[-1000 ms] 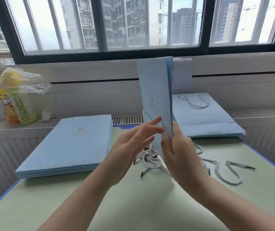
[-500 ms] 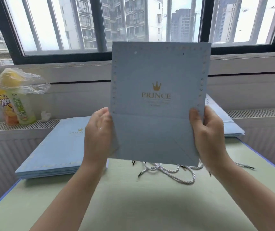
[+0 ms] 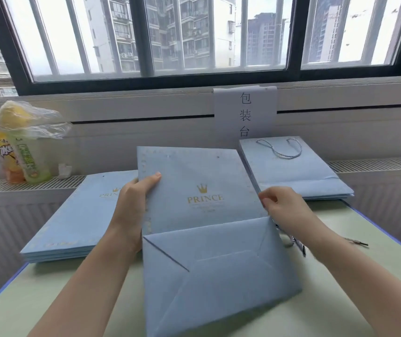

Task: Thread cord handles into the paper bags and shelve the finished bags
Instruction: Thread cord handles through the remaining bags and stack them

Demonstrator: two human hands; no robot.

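Head view: both hands grip bag printed "PRINCE".

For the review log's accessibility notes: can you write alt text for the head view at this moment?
A person holds a flat light-blue paper bag marked PRINCE over a green table, left hand gripping its left edge, right hand at its right edge. Stacks of matching bags lie left and right, the right one topped by a bag with a cord handle.

The paper bag no longer stands upright before the window; it now tilts back low over the table, its folded bottom flap opened toward the viewer. The left hand grips its left edge, the right hand its right edge, both lower than before.
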